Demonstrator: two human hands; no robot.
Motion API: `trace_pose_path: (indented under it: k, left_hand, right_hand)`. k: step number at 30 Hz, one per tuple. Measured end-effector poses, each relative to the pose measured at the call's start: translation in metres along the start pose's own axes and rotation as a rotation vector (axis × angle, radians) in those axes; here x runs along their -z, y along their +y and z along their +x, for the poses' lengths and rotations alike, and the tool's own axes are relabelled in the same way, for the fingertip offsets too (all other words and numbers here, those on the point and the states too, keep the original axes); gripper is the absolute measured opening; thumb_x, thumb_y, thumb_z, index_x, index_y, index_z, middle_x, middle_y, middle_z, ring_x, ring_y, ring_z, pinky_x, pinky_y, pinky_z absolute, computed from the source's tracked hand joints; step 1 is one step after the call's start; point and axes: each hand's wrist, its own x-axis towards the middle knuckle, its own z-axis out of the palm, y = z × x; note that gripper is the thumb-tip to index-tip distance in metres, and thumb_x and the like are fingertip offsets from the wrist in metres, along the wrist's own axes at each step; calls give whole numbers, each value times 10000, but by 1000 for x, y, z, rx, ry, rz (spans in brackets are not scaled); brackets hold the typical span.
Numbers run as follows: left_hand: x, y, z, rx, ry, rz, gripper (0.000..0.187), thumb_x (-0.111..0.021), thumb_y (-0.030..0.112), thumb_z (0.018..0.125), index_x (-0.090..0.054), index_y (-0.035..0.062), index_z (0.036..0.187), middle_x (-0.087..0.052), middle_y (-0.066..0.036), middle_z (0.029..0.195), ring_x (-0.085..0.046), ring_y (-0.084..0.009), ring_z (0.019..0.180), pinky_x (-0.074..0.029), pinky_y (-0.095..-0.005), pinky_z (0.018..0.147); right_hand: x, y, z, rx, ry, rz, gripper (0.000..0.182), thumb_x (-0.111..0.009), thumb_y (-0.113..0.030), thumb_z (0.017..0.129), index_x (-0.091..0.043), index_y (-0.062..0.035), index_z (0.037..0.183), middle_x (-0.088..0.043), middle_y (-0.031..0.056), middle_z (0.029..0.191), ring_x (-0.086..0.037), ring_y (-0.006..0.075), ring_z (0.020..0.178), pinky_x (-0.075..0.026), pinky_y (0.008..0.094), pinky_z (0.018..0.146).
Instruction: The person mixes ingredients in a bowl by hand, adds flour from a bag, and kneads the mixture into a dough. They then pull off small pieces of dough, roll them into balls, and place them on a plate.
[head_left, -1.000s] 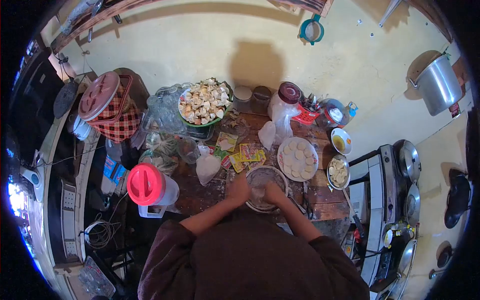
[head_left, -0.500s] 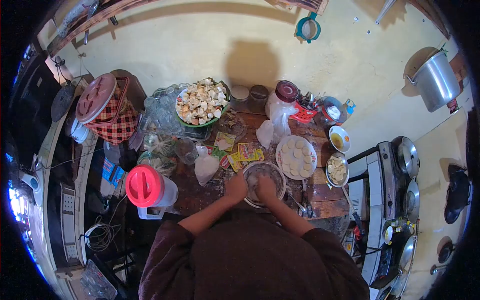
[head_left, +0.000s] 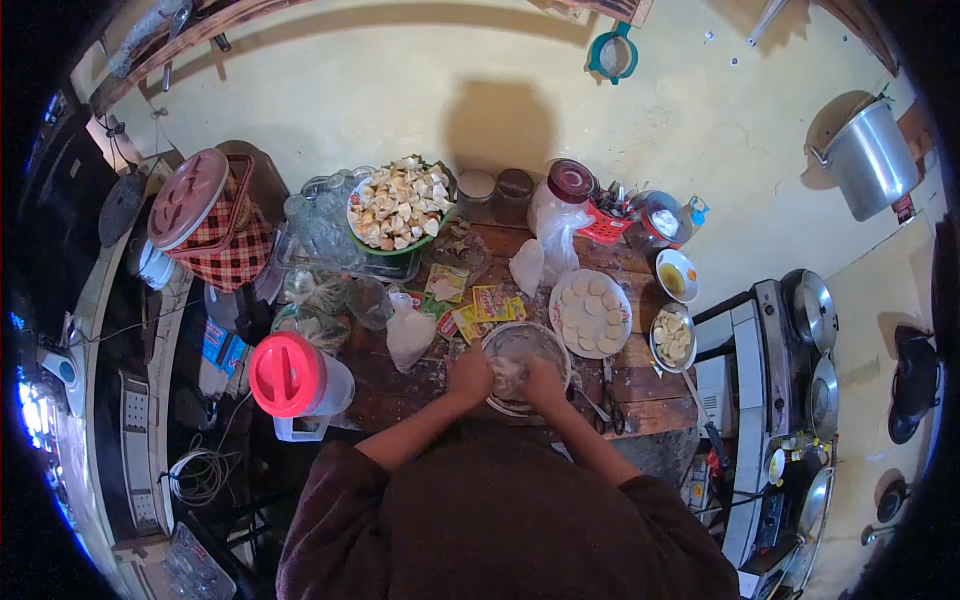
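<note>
A round bowl (head_left: 527,327) with a whitish, floury mix (head_left: 508,375) inside stands at the front of the wooden table. At its left rim is my left hand (head_left: 470,374), fingers closed over the edge. My right hand (head_left: 543,385) is inside the bowl on the right, its fingers curled at the mix; what they hold is too small to make out. Just right of the bowl, a white plate (head_left: 625,300) carries several flat pale rounds. Yellow seasoning packets (head_left: 487,310) lie behind the bowl, and a white plastic bag (head_left: 410,335) sits left of it.
A red-lidded pitcher (head_left: 287,375) stands at the table's left front. Scissors (head_left: 613,405) lie right of the bowl, near a pan of pale slices (head_left: 672,340). A heaped green basin (head_left: 435,235) and jars line the back. A stove (head_left: 775,350) stands at right.
My right hand has shifted slightly right inside the bowl, uncovering more of the whitish mix. My left hand stays at the left rim.
</note>
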Motion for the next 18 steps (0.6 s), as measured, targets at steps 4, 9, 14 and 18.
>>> trace_pose_path:
  k: [4, 9, 14, 18]
  left_hand:
    - [7, 6, -1, 44, -44, 19, 489, -540, 159, 755, -377, 0, 1187, -606, -190, 937, -594, -366, 882, -298, -607, 909]
    - [5, 4, -3, -13, -1, -1, 445, -529, 144, 760, -393, -6, 1156, -605, -205, 890, -589, -377, 848, -342, -577, 847]
    - [11, 9, -2, -42, 6, 19, 394, -520, 135, 767, -417, -18, 1115, -600, -221, 854, -589, -384, 802, -400, -535, 779]
    - [8, 6, 4, 21, -63, 25, 393, -515, 169, 765, -430, 25, 1121, -632, -184, 837, -611, -363, 821, -290, -606, 911]
  right_hand:
    - [-27, 24, 15, 168, 113, -25, 449, -670, -101, 622, -563, -17, 1050, -612, 208, 877, -589, 364, 837, -455, 444, 760]
    - [-40, 13, 21, 18, -80, -160, 482, -662, -130, 655, -517, -21, 1102, -593, 252, 874, -586, 392, 822, -468, 469, 725]
    - [-50, 7, 28, -25, -72, -213, 454, -603, -101, 713, -468, -5, 1135, -587, 258, 884, -587, 407, 813, -472, 471, 712]
    - [-51, 3, 25, -66, -38, -197, 449, -571, -78, 726, -436, 29, 1141, -579, 260, 908, -584, 402, 842, -481, 453, 705]
